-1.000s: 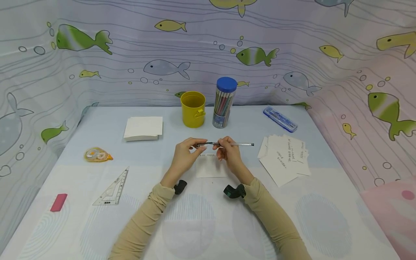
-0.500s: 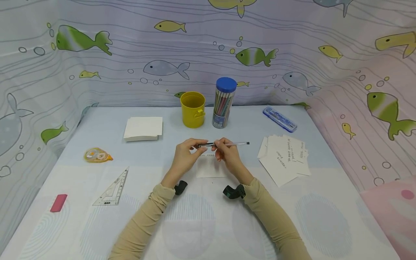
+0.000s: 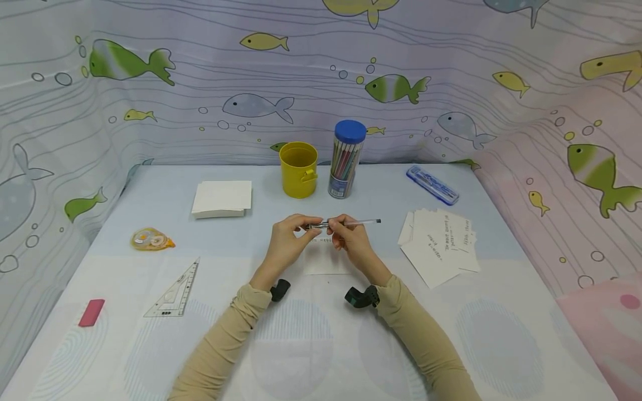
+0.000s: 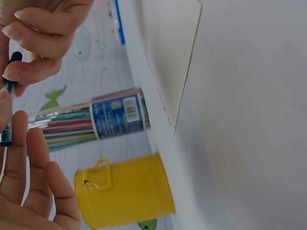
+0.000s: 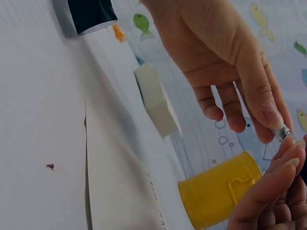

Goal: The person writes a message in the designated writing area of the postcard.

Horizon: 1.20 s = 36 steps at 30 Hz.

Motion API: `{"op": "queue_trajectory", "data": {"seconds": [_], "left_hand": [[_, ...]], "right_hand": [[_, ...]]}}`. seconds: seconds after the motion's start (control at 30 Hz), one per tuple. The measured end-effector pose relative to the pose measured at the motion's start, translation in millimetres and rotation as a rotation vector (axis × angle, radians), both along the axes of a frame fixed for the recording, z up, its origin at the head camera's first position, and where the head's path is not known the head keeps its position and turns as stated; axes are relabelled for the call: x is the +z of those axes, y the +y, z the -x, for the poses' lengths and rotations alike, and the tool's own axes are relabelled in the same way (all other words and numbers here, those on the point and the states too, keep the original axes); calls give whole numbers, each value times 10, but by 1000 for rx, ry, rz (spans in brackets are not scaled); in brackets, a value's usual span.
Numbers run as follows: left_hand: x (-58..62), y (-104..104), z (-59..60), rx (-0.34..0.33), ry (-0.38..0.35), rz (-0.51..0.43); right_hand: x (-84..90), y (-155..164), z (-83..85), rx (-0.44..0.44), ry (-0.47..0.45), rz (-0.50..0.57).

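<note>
Level over a small white card (image 3: 325, 260) with a line of handwriting, a slim pen (image 3: 367, 221) with a clear barrel spans both hands. My left hand (image 3: 290, 238) pinches its left end between thumb and index finger, the other fingers loosely spread in the left wrist view. Thumb and fingers of my right hand (image 3: 355, 240) pinch the barrel close beside, the dark-ended tail sticking out to the right. In the right wrist view a shiny piece of the pen (image 5: 284, 133) shows between the fingertips; the rest is mostly hidden by fingers.
Behind stand a yellow bucket (image 3: 298, 178) and a blue-lidded pencil tub (image 3: 346, 161). Blank cards (image 3: 222, 196), correction tape (image 3: 151, 239), a set square (image 3: 174, 292) and a pink eraser (image 3: 91, 313) lie left. Written cards (image 3: 436, 250) and a blue case (image 3: 432, 185) lie right.
The pen's tail has shifted left by a small amount, and my right hand's fingertips have closed in toward the left hand's. The left hand has hardly moved.
</note>
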<state>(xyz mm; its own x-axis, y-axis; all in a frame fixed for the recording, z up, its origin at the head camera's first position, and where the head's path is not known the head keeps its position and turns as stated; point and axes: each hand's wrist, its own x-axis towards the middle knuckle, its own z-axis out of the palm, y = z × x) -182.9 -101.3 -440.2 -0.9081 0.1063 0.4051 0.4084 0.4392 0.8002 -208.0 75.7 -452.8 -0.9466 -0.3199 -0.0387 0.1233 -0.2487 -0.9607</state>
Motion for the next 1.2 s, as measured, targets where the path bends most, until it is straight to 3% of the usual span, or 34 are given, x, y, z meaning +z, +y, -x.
{"op": "queue_trajectory", "data": {"seconds": [0.37,0.6,0.7,1.0,1.2], "left_hand": [[5,-15,13,-17,-45,45],[21,-52,33,12,-105,32],[33,-66,34,6,-141,16],[62,-104,41,-22,-240,16],[94,-110,36,-32,-228,38]], "right_hand": [[10,17,5,25,-2,48],[-18,77,12,160,7,173],[-17,101,12,176,7,197],[-7,139,43,160,51,120],[-11,190,81,183,74,135]]}}
